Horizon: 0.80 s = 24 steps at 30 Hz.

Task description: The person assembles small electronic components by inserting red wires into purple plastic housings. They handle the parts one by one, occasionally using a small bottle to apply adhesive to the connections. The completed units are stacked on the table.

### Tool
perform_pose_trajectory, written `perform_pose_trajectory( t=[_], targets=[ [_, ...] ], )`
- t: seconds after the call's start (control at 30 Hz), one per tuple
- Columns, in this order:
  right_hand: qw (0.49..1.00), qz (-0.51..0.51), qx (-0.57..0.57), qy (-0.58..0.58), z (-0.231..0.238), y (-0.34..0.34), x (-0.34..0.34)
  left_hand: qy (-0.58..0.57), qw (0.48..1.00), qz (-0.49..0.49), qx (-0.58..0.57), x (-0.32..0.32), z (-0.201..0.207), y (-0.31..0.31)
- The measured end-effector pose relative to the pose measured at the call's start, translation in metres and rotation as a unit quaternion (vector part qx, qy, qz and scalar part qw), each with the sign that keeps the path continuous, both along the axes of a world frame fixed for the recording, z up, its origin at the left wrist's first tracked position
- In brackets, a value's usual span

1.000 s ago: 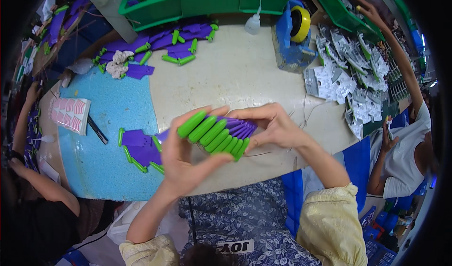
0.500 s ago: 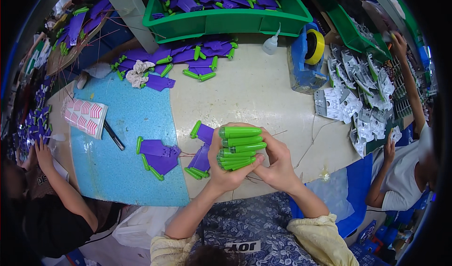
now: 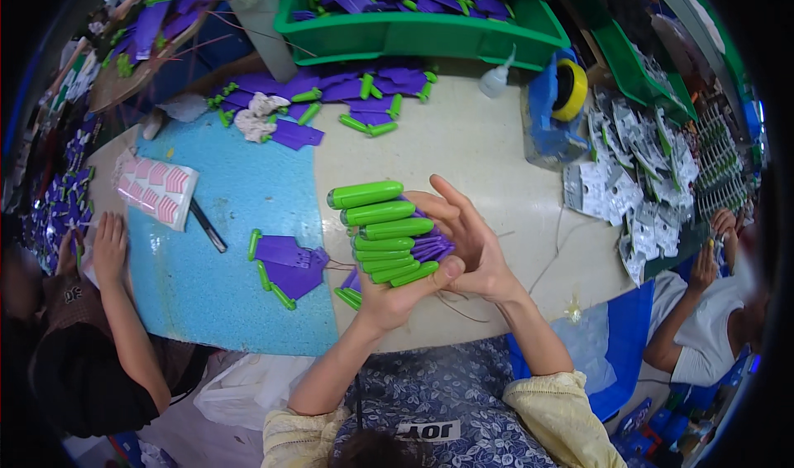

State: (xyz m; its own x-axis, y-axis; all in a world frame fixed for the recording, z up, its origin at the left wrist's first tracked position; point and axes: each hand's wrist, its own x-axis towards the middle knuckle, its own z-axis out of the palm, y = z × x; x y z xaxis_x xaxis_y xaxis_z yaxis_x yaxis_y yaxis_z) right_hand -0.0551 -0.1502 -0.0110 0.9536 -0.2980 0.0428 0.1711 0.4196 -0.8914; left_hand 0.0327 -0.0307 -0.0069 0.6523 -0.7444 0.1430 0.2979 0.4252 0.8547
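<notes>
A stack of flat purple plastic parts with bright green rounded rods point(image 3: 385, 228) along the edge is held over the table in front of me. My left hand point(image 3: 393, 302) is closed around its lower end, the thumb pressed across the front. Close against the stack's right side, my right hand point(image 3: 484, 261) has its fingers stretched and apart; whether it bears any weight I cannot tell. Left of the hands, a similar purple part point(image 3: 291, 267) with green rods lies on the blue mat. Another one, mostly hidden, shows beneath my left hand.
A green bin point(image 3: 422, 36) of purple parts stands at the back, with a purple pile point(image 3: 331, 91) before it. A tape dispenser point(image 3: 550, 116), a squeeze bottle point(image 3: 495, 81) and grey parts point(image 3: 600, 193) are on the right. A pen point(image 3: 207, 226) lies left. Co-workers sit both sides.
The stack has turned and shifted left, so its green rods now fan out and purple shows at its right. My right hand's fingers have loosened and spread.
</notes>
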Motion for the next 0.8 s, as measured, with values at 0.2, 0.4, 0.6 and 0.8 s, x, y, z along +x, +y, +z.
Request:
perform_pose_trajectory(
  t=[0.2,0.4,0.6,0.8],
  targets=[
    [0.95,-0.016,-0.26,0.173,-0.027,-0.009,0.023,-0.082,0.992,0.1,-0.001,0.059,0.045,-0.006],
    [0.888,-0.071,-0.443,0.099,-0.035,-0.006,0.041,0.023,0.965,0.26,-0.023,0.195,0.117,0.033],
    [0.888,-0.139,-0.424,0.11,-0.039,-0.005,0.035,-0.039,0.855,0.494,0.15,0.401,0.141,0.046],
    [0.789,-0.201,-0.563,0.143,-0.034,-0.024,0.02,-0.276,0.508,0.557,0.596,0.499,0.103,0.033]
  ],
)
